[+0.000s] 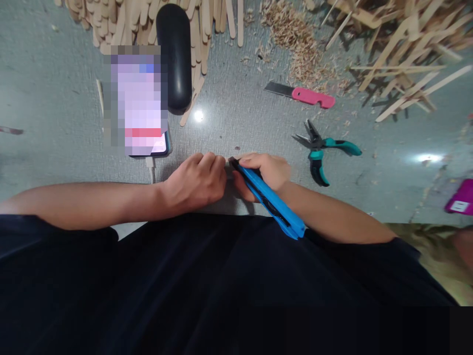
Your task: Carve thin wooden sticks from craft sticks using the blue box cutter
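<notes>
Near the closed case [173,59], left grip [195,180] curls tight; right grip [266,172] clasps blue cutter [283,212].

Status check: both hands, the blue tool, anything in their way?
Left hand closed, contents hidden. Right hand gripping blue tool, one end close by left hand. Pliers and pink-handled knife lying apart from both hands.

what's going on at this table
The person's right hand grips a blue-handled tool, its far end close to the curled left hand; whatever that hand may hold is hidden. Nearby, a pink-handled knife and open needle-nose pliers lie on the gray tabletop, with wood shavings and wooden craft sticks farther out.
</notes>
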Action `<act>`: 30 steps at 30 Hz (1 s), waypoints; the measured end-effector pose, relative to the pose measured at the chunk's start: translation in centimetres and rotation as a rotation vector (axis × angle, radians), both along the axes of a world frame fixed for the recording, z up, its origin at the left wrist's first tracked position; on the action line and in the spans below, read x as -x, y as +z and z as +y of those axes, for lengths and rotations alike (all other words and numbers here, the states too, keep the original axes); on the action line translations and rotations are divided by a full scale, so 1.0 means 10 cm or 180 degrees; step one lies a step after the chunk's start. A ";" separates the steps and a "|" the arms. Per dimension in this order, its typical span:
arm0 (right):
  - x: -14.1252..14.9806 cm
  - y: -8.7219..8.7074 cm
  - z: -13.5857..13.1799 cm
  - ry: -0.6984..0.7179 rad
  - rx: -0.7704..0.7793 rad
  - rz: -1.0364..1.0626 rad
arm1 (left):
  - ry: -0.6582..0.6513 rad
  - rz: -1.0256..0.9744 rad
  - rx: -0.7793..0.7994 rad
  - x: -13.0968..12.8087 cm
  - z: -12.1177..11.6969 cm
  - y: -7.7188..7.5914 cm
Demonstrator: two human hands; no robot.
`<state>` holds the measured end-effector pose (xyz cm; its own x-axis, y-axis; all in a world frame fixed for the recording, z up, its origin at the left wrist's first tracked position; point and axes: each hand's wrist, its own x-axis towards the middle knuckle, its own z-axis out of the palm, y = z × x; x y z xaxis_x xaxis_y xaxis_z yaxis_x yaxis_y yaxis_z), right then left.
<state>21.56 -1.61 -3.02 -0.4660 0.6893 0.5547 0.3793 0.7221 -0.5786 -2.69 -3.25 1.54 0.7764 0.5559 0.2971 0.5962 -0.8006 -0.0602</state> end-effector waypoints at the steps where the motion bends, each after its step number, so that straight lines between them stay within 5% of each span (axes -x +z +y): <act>1: 0.00 0.00 0.00 0.0003 0.0016 -0.0006 | -0.0007 0.0001 -0.0001 0.00 0.00 0.00; 30: 0.00 0.02 0.02 0.0137 -0.0253 -0.0185 | -0.0078 -0.0181 -0.0013 -0.01 0.03 0.02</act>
<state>21.55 -1.37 -2.80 -0.5273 0.6227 0.5781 0.3780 0.7813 -0.4967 -2.58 -2.97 1.79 0.7716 0.5355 0.3435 0.5789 -0.8149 -0.0301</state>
